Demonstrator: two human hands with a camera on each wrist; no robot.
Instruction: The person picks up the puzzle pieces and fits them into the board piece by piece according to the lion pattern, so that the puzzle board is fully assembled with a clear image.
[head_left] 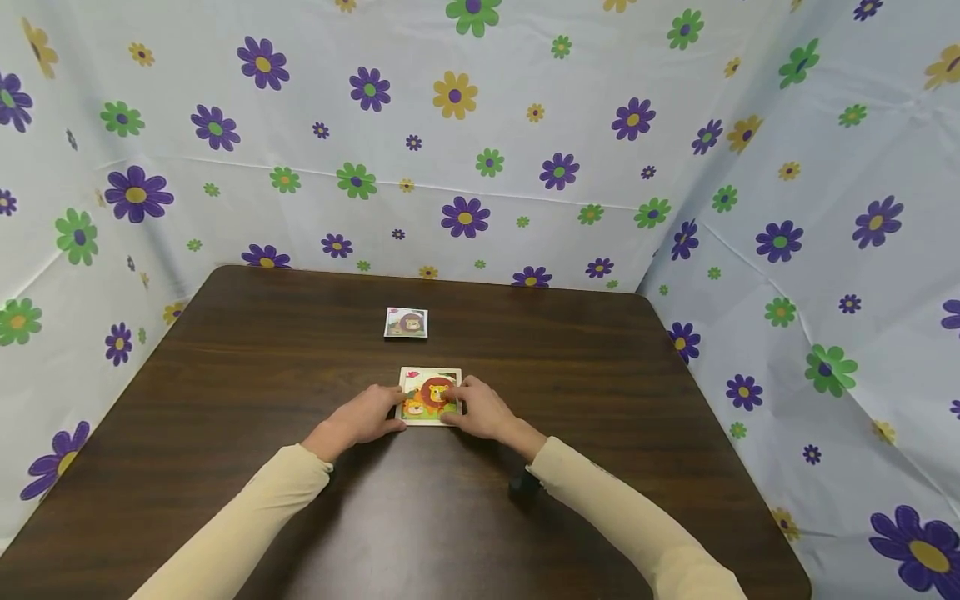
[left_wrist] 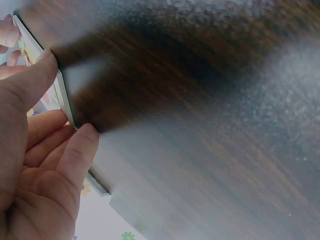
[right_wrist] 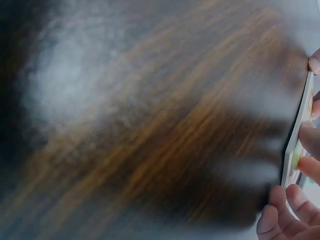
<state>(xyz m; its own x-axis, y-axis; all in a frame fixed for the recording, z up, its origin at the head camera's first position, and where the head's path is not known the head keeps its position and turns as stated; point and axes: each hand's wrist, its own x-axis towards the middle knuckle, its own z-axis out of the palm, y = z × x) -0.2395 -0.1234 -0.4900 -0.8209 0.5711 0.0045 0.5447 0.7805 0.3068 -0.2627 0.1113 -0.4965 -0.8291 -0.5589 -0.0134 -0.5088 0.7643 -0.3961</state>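
Observation:
A square jigsaw puzzle board (head_left: 422, 377) with a pale frame lies on the table, its picture showing a lion and a smaller orange animal. My left hand (head_left: 371, 413) grips its left side, the thumb at the near corner and a finger reaching over the picture. From the right, my right hand (head_left: 483, 410) holds the other side, with fingertips on the lion and the thumb by the near edge. Fingers (left_wrist: 80, 150) bracket the board's rim (left_wrist: 63, 95) in the left wrist view. Fingers of both hands also meet the rim (right_wrist: 295, 135) in the right wrist view.
Farther back on the dark wooden table (head_left: 525, 350) lies a small picture card (head_left: 406, 322) with a similar lion scene. White cloth with printed flowers (head_left: 450, 158) hangs behind the table and along both sides.

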